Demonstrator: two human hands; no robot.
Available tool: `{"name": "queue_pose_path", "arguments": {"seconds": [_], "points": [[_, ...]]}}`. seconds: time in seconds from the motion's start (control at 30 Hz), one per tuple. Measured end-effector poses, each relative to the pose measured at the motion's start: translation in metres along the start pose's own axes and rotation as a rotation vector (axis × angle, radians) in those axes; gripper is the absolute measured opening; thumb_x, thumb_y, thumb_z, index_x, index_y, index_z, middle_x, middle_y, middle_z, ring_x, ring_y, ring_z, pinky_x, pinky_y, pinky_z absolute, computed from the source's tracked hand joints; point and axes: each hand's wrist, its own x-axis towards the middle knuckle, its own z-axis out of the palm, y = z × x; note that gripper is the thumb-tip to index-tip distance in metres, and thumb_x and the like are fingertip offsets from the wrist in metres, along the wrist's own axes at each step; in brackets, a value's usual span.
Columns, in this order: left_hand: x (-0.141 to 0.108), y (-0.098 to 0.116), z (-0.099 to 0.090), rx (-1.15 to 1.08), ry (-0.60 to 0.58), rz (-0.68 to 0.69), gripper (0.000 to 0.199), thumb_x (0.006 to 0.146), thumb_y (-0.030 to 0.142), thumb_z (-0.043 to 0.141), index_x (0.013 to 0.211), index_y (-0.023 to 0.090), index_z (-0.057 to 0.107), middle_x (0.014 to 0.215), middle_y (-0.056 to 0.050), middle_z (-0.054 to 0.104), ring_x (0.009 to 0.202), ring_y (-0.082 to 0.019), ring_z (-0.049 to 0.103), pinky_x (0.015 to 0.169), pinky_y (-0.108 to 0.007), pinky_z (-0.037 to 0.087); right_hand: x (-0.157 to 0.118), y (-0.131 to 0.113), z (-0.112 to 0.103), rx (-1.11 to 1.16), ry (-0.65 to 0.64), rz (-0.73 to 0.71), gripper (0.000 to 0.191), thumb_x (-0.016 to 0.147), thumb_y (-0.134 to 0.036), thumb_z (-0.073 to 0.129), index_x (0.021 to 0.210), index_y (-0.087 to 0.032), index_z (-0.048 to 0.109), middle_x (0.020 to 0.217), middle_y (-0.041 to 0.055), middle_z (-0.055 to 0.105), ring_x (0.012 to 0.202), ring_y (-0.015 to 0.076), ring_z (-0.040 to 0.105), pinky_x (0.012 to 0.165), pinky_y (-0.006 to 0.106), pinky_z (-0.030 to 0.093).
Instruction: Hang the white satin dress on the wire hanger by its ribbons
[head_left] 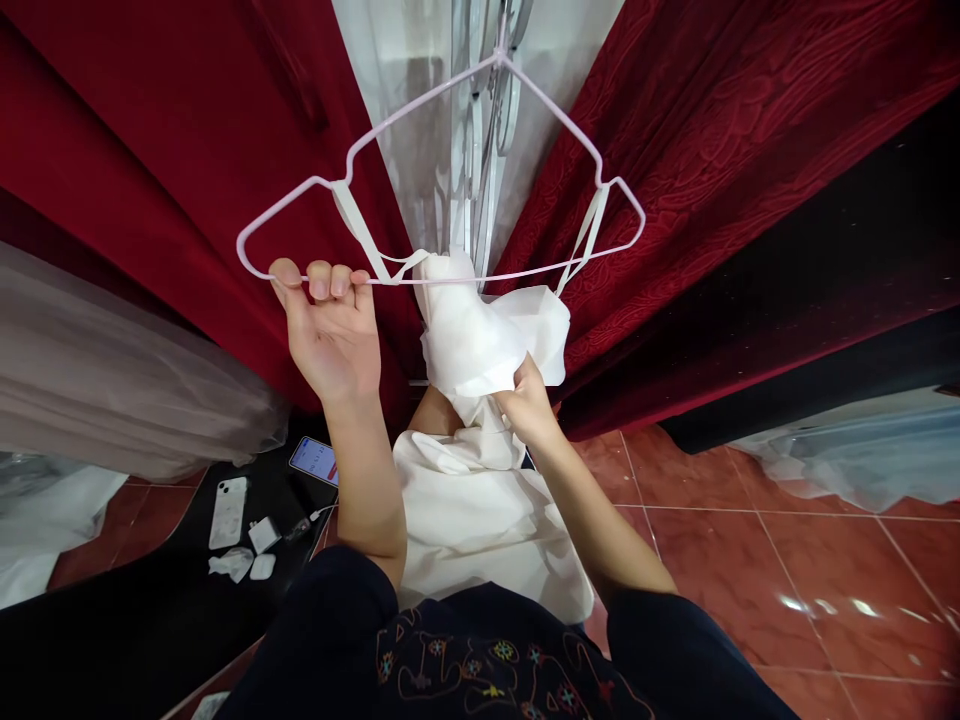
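A pale pink clothes hanger (424, 98) hangs in front of me, its upper end near a metal frame. White straps loop over its two shoulder notches, and from them hangs a white strappy dress (465, 330). The lower part of the dress spreads over my lap. My left hand (330, 325) is closed round the left end of the hanger's bottom bar. My right hand (529, 400) pinches the white fabric just below the bodice, its fingers partly hidden by the cloth.
Dark red curtains or garments (187, 130) hang on both sides. To the left, a black surface (172, 600) bears a lit phone (313, 459), a white phone (228, 512), a charger (263, 535) and a small white case (262, 567). Red floor tiles (712, 570) lie at the right.
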Motion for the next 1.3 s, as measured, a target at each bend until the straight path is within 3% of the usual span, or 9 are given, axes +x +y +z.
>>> {"name": "queue_pose_path", "arguments": {"seconds": [0.17,0.4,0.5,0.63,0.83,0.93,1.1,1.2,1.3], "points": [[0.009,0.004,-0.003,-0.022,0.024,-0.018,0.034,0.114,0.02,0.029,0.088,0.025,0.051,0.076,0.002,0.045,0.074,-0.01,0.056,0.092,-0.025,0.051,0.003,-0.022,0.016,0.17,-0.066,0.047,0.059,0.071,-0.036,0.071,0.126,-0.023,0.053,0.129,0.0088,0.068,0.122,0.0242,0.065,0.112,0.046,0.053],[0.016,0.017,-0.001,0.006,-0.016,0.001,0.032,0.114,0.023,0.028,0.09,0.025,0.049,0.076,0.002,0.048,0.074,-0.011,0.057,0.093,-0.026,0.053,-0.025,-0.058,0.061,0.297,-0.271,0.05,0.058,0.07,-0.032,0.074,0.123,-0.025,0.051,0.124,0.0048,0.069,0.116,0.0193,0.066,0.101,0.036,0.057],[0.011,0.02,0.001,-0.03,-0.031,-0.022,0.037,0.115,0.023,0.026,0.088,0.023,0.051,0.076,0.003,0.052,0.076,-0.009,0.06,0.095,-0.026,0.053,-0.028,-0.046,0.063,0.185,-0.146,0.004,0.056,0.073,-0.033,0.073,0.122,-0.025,0.045,0.116,0.0047,0.065,0.102,0.0147,0.063,0.093,0.032,0.056],[0.001,0.01,0.0,-0.004,0.044,-0.065,0.036,0.114,0.022,0.032,0.086,0.021,0.054,0.076,0.003,0.054,0.077,-0.007,0.062,0.098,-0.026,0.054,-0.02,-0.019,0.036,0.043,0.102,-0.049,0.07,0.063,-0.036,0.084,0.124,-0.027,0.049,0.13,0.0069,0.056,0.101,0.0145,0.059,0.089,0.033,0.054],[-0.004,-0.017,-0.009,0.05,0.169,-0.085,0.023,0.11,0.023,0.046,0.088,0.023,0.052,0.076,0.003,0.052,0.076,-0.009,0.062,0.097,-0.023,0.054,-0.008,-0.038,-0.01,0.109,0.403,-0.28,0.023,0.089,-0.035,0.062,0.108,-0.027,0.052,0.107,0.002,0.058,0.098,0.0114,0.059,0.099,0.032,0.051],[-0.004,-0.025,-0.011,-0.064,0.156,-0.116,0.026,0.11,0.018,0.041,0.087,0.023,0.053,0.075,0.004,0.051,0.074,-0.008,0.062,0.096,-0.021,0.053,-0.001,-0.059,-0.013,0.186,0.252,-0.303,0.021,0.089,-0.035,0.065,0.108,-0.026,0.06,0.098,0.0011,0.064,0.089,0.0107,0.062,0.092,0.031,0.054],[-0.003,-0.028,-0.012,0.004,0.199,-0.135,0.032,0.111,0.019,0.035,0.085,0.024,0.053,0.076,0.002,0.053,0.076,-0.009,0.063,0.098,-0.022,0.053,0.027,-0.078,0.002,0.454,-0.181,-0.015,0.044,0.087,-0.054,0.062,0.119,-0.023,0.06,0.119,0.0068,0.07,0.107,0.0159,0.069,0.106,0.039,0.055],[-0.005,-0.029,-0.012,0.108,0.223,-0.14,0.033,0.111,0.021,0.033,0.087,0.024,0.055,0.082,0.001,0.06,0.087,-0.01,0.068,0.104,-0.024,0.053,0.049,-0.079,0.01,0.607,-0.086,-0.161,0.045,0.09,-0.064,0.047,0.109,-0.025,0.057,0.114,0.0061,0.066,0.116,0.0176,0.066,0.114,0.044,0.051],[-0.014,-0.033,-0.015,0.212,0.196,-0.165,0.031,0.111,0.031,0.035,0.098,0.025,0.062,0.102,-0.003,0.07,0.111,-0.014,0.07,0.109,-0.029,0.052,0.062,-0.071,0.013,0.609,0.046,-0.249,0.05,0.091,-0.074,0.036,0.088,-0.025,0.049,0.084,0.003,0.05,0.098,0.0168,0.064,0.114,0.046,0.051]]}}
